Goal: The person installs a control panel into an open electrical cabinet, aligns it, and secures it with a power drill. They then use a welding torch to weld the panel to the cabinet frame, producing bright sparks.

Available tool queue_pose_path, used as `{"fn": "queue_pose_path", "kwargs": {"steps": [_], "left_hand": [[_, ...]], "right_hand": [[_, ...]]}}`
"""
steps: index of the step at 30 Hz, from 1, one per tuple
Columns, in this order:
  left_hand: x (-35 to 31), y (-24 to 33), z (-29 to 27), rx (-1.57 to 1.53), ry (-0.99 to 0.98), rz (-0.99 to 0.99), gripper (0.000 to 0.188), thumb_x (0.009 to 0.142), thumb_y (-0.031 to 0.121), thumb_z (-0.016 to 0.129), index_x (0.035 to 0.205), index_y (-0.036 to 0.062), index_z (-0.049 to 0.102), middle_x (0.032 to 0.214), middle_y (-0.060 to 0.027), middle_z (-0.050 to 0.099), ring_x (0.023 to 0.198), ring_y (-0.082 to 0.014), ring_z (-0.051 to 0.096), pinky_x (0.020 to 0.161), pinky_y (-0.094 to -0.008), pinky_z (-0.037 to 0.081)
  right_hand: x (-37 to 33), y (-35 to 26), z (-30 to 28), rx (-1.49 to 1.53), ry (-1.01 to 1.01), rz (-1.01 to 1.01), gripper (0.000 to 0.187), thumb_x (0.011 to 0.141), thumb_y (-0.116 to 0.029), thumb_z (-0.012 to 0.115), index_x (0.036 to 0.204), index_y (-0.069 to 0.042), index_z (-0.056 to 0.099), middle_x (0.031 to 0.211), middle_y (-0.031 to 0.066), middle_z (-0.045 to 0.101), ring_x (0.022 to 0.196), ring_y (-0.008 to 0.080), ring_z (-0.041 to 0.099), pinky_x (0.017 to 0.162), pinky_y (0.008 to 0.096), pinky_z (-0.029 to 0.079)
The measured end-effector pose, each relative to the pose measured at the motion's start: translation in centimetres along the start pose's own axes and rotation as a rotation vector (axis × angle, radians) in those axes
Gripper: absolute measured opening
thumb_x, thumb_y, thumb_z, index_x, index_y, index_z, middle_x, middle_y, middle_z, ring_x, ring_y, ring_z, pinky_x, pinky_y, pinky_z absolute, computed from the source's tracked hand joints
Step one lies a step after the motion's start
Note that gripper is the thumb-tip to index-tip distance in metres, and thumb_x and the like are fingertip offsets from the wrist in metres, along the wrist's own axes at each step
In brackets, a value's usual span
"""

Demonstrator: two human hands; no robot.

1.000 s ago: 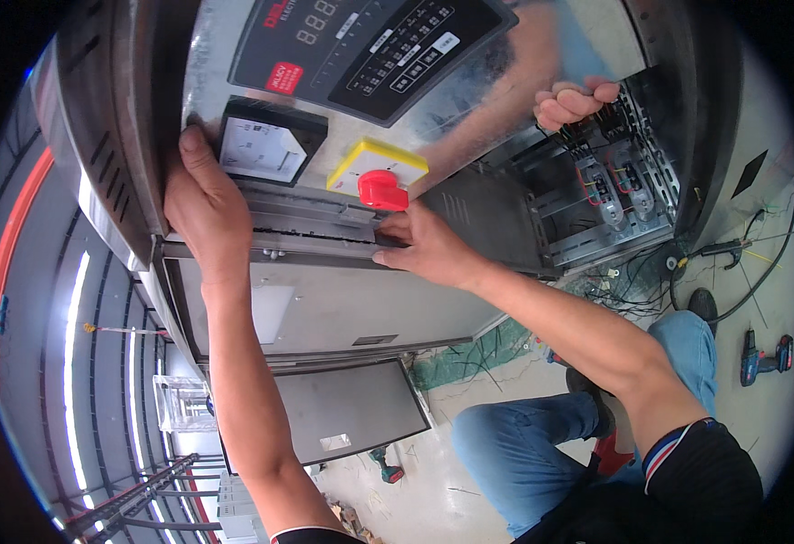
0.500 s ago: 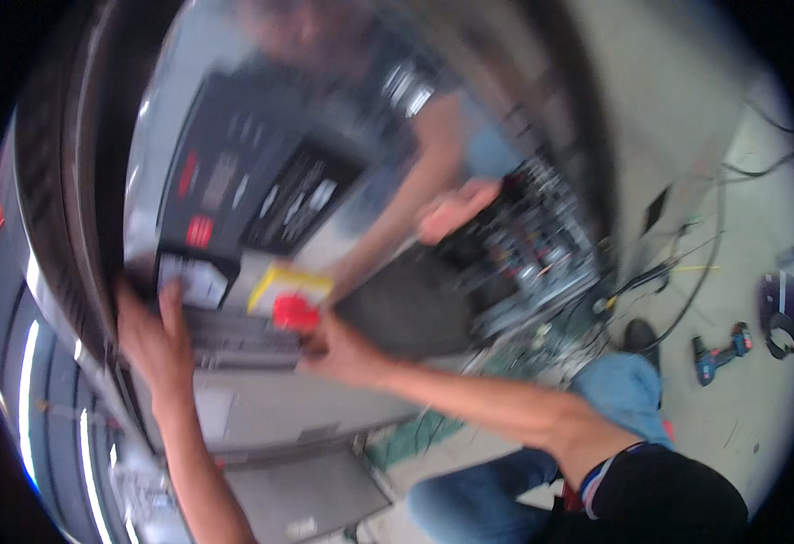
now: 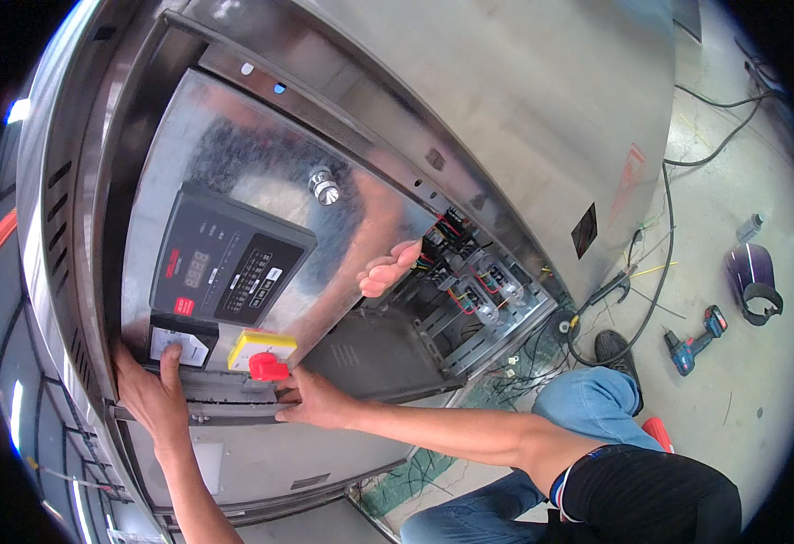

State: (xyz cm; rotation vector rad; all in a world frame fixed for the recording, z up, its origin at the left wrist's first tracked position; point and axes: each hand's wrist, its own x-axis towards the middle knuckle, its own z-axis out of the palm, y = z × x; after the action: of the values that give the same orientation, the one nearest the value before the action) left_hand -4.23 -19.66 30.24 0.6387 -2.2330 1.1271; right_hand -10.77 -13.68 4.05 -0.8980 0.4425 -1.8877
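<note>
A shiny metal control panel (image 3: 331, 231) is tilted within a steel cabinet, a dark display unit (image 3: 229, 254) on its face. Along its lower edge are a small white-faced meter (image 3: 179, 347) and a red rotary switch (image 3: 268, 366) on a yellow plate (image 3: 256, 344). My left hand (image 3: 154, 394) grips the lower left corner, thumb over the meter, other fingers partly hidden. Below the red switch, my right hand (image 3: 320, 399) has its fingers curled at the panel's lower edge. Fingers (image 3: 392, 269) also show near the right edge; I cannot tell whether they are a reflection.
Right of the panel the cabinet bares wired electrical parts (image 3: 483, 290). Loose cables (image 3: 524, 363) hang below them. On the floor lie a cordless drill (image 3: 694, 340), a dark visor (image 3: 755, 283), a small bottle (image 3: 750, 228) and a long black cable (image 3: 665, 245).
The panel and both hands appear lower in the picture, and the view has sharpened from a blur. Both hands keep their places on the panel.
</note>
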Motion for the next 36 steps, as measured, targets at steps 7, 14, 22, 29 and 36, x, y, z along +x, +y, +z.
{"fn": "queue_pose_path", "kwargs": {"steps": [7,14,22,29,36], "left_hand": [[0.2,0.0,0.0,-0.010,-0.039,-0.049,0.088,0.094,0.051,0.068,0.148,-0.0123,0.039,0.143,-0.0373,0.050,0.135,-0.0487,0.049,0.114,-0.0483,0.037],[-0.3,-0.5,0.3,0.011,0.011,-0.034,0.087,0.091,0.046,0.072,0.149,-0.0109,0.040,0.143,-0.0364,0.051,0.135,-0.0475,0.050,0.114,-0.0469,0.037],[0.2,-0.1,0.1,-0.075,0.052,0.000,0.090,0.089,0.051,0.075,0.146,-0.0111,0.044,0.136,-0.0348,0.056,0.129,-0.0456,0.055,0.111,-0.0468,0.040],[0.3,-0.2,-0.9,-0.242,0.018,-0.122,0.097,0.075,0.048,0.089,0.140,-0.0120,0.050,0.130,-0.0327,0.061,0.121,-0.0441,0.060,0.104,-0.0453,0.047],[0.8,1.7,-1.0,-0.214,0.153,-0.012,0.081,0.077,0.052,0.087,0.127,-0.0063,0.061,0.101,-0.0229,0.071,0.092,-0.0386,0.070,0.085,-0.0416,0.054]], "right_hand": [[0.4,0.1,0.1,0.029,-0.017,0.031,0.087,0.084,0.006,0.076,0.152,0.002,0.021,0.132,0.0234,0.061,0.115,0.0283,0.067,0.099,0.0402,0.057],[-0.2,-1.4,0.3,-0.089,0.009,0.083,0.084,0.082,-0.001,0.080,0.148,0.004,0.028,0.132,0.0245,0.061,0.114,0.0289,0.067,0.098,0.0410,0.057],[0.6,0.6,-0.3,-0.074,0.012,0.020,0.082,0.082,-0.004,0.081,0.147,0.004,0.032,0.131,0.0236,0.062,0.113,0.0270,0.067,0.098,0.0396,0.056],[1.4,1.7,0.4,-0.033,-0.051,0.036,0.081,0.081,-0.004,0.082,0.148,0.000,0.037,0.130,0.0148,0.063,0.109,0.0192,0.065,0.093,0.0362,0.056],[0.5,-0.7,-0.1,-0.004,0.022,0.074,0.064,0.080,-0.004,0.086,0.134,0.007,0.052,0.119,0.0165,0.069,0.110,0.0218,0.068,0.096,0.0376,0.056]]}}
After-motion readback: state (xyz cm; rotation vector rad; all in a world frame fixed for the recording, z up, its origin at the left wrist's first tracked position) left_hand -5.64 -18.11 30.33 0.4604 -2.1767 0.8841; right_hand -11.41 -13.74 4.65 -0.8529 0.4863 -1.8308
